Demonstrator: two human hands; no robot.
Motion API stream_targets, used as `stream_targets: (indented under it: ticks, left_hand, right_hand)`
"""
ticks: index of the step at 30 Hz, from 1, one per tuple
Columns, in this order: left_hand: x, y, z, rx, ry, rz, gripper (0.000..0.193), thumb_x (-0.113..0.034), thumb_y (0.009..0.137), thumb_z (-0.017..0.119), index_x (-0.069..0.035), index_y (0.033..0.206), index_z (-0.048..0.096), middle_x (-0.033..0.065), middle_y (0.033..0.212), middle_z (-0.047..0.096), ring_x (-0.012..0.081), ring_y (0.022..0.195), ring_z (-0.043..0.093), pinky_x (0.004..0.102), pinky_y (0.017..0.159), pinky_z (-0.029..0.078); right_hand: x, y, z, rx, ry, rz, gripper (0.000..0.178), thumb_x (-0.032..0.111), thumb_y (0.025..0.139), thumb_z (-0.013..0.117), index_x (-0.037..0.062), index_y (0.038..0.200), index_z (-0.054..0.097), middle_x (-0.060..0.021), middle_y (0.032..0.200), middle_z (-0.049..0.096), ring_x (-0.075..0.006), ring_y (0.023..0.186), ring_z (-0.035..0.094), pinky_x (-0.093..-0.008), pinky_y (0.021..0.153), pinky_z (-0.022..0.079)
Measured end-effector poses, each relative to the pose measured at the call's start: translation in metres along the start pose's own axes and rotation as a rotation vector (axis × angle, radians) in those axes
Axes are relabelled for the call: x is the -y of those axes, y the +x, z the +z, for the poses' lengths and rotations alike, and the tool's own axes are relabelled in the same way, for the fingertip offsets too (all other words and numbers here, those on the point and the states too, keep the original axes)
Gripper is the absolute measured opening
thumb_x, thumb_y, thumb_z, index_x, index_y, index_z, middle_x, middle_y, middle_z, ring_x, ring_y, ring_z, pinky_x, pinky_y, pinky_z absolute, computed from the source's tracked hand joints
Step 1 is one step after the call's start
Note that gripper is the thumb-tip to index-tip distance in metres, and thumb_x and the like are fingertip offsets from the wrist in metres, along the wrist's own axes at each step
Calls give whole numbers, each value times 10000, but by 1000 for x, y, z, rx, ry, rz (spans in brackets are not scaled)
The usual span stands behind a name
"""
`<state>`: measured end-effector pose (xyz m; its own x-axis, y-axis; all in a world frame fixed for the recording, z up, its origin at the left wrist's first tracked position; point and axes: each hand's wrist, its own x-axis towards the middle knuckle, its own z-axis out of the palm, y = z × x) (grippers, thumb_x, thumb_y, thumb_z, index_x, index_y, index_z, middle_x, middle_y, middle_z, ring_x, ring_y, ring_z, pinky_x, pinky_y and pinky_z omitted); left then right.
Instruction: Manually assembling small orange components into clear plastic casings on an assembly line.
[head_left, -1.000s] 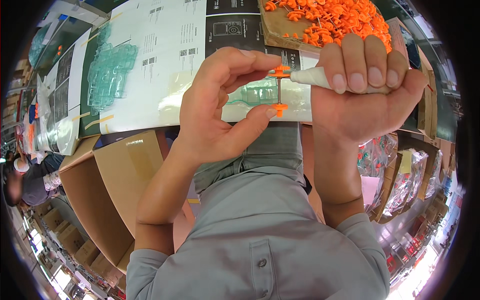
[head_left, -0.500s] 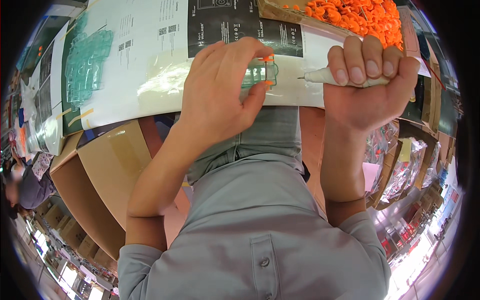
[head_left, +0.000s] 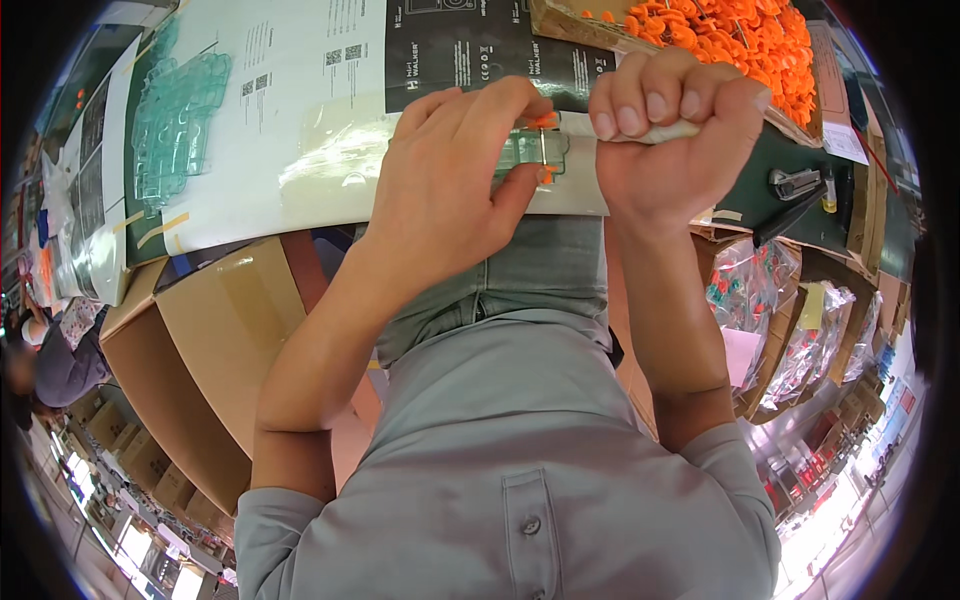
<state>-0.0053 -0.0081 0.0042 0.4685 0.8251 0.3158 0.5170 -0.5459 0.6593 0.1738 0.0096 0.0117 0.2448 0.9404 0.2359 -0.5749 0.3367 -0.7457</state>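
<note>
My left hand [head_left: 435, 175] pinches a small clear green plastic chassis [head_left: 512, 152] between thumb and fingertips, just over the white sheet. Across its right end runs a thin metal axle [head_left: 544, 148] with an orange wheel [head_left: 547, 174] at the near end and another at the far end, by my fingertips. My right hand [head_left: 680, 150] is closed around a white squeeze bottle [head_left: 673, 133], a short way right of the chassis. Most of the bottle is covered by the fingers, and its needle tip is not visible now.
Several green plastic parts [head_left: 180, 130] lie piled at the left. A cardboard tray [head_left: 575, 28] of orange wheels stands at the far right. Right of my hand are a cutter knife [head_left: 795, 183] and a black tool [head_left: 790, 215]. Bagged parts [head_left: 750, 285] and an open carton [head_left: 235, 320] sit below the table edge.
My right hand has moved left and slightly away from me with the squeeze bottle, closer to the chassis. The needle tip has gone out of sight. My left hand keeps its hold, shifted very slightly.
</note>
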Motion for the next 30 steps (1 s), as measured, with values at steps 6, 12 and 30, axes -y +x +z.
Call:
stream_targets:
  ticks: [6,12,30]
  left_hand:
    - [4,0,0,-27,-4,28,491,-52,768,770,-63,1217,572,62,1149,719,304,1086,650,412,965,458]
    - [8,-2,2,-50,11,55,500,-54,770,765,-72,1232,576,56,1153,721,296,1099,645,412,973,454]
    - [12,0,3,-71,-10,47,531,-57,762,766,-77,1256,572,45,1123,734,299,1066,656,408,951,456]
  right_hand:
    - [-7,4,5,-18,-21,52,419,418,1066,406,139,754,400,-24,650,417,-166,545,414,-336,489,383]
    - [-1,9,9,-16,-60,107,419,404,1066,404,138,744,394,-23,642,412,-160,532,400,-324,470,366]
    - [-4,14,8,74,-94,72,429,387,1074,370,160,710,389,-11,633,421,-142,519,396,-304,457,359]
